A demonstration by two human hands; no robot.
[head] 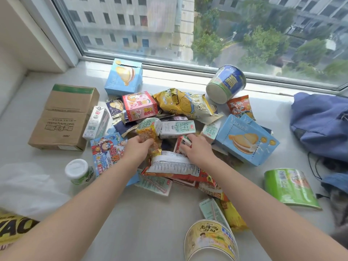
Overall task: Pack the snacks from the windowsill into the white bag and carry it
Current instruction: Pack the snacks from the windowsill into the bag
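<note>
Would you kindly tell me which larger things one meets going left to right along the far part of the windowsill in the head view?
Brown carton → upright light-blue box → tipped blue cup → blue cloth bag.

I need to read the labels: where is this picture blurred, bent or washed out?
Head view: soft daylight, no hard shadows; the wide lens slants the window frame; the white bag and yellow wrapper at lower left are blurred; the milk carton reads sharpest.
</note>
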